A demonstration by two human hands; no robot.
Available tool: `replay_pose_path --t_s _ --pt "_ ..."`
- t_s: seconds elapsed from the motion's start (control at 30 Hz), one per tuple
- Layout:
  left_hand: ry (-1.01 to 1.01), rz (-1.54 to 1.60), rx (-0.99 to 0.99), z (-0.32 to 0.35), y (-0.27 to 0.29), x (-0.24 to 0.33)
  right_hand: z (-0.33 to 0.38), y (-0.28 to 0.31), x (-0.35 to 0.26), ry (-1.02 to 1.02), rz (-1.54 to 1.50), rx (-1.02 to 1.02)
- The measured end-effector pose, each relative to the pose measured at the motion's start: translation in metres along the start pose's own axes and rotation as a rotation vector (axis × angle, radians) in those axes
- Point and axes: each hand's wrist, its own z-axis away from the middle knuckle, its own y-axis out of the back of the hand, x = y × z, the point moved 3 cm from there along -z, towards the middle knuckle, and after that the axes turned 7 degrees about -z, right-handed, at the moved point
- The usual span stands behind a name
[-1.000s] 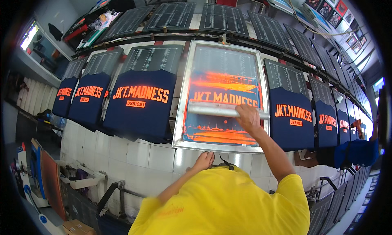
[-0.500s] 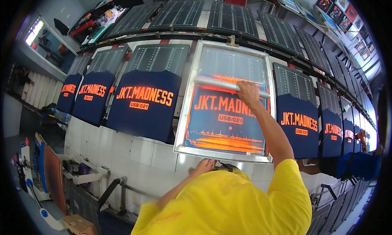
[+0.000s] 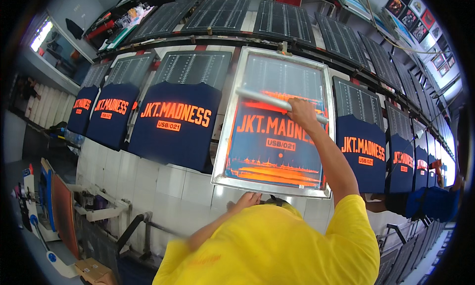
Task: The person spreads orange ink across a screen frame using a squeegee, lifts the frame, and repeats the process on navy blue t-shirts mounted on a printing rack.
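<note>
one squeegee (image 3: 267,100) under right-hand fingers (image 3: 297,108)

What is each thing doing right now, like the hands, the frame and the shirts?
Right hand: closed around the squeegee.
Squeegee: lying across the upper part of the screen.
Screen frame: down flat, orange ink on it.
Left hand: resting at the frame's near edge.
Dark blue shirts: spread flat, printed orange.

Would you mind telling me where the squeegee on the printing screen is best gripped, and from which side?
Grip the squeegee by its long pale handle bar, near the middle, coming from above with the fingers wrapped over it. It lies across the framed screen with its blade down in orange ink, so only the top is clean. The right hand holds it right of centre.
</note>
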Motion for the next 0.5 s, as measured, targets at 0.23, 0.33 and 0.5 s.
replay_pose_path --t_s 0.23,0.33,0.5 --pt "-0.028 0.01 -0.014 0.001 0.0 0.004 0.01 0.013 -0.018 -0.044 0.045 -0.17" --pt "-0.04 -0.072 0.005 -0.001 0.003 0.003 0.024 0.015 -0.027 -0.046 0.013 -0.179" --pt "-0.012 0.049 -0.055 -0.002 0.001 0.009 0.055 0.016 -0.037 0.024 -0.025 -0.174"
